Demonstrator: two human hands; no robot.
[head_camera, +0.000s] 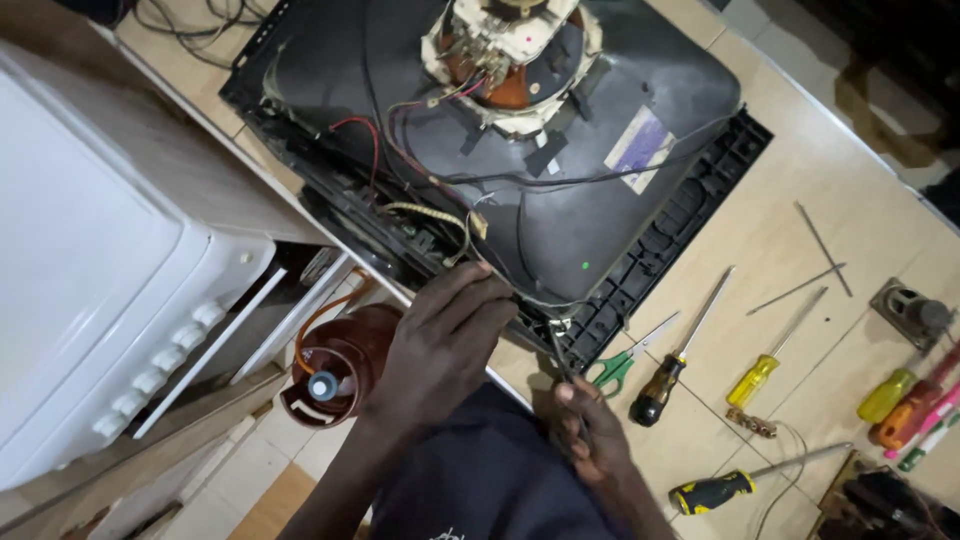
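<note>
A tube television (560, 190) lies face down on the tan table, its back cover off and its black frame (690, 215) showing around the grey tube. My left hand (448, 335) rests fingertips-down on the near edge of the frame, among thin wires (440, 215). My right hand (592, 432) is closed around a thin dark tool (558, 350). The tool's tip points up at the frame's near corner. The copper coil and neck of the tube (505, 55) stand at the top.
Green-handled scissors (613, 368), a dark screwdriver (662, 385), a yellow one (758, 377) and a black-and-yellow one (718, 490) lie right of my hands. Thin metal rods (822, 248) and a small speaker (912, 310) are further right. A white cooker (100, 280) and brown gas cylinder (335, 372) stand left.
</note>
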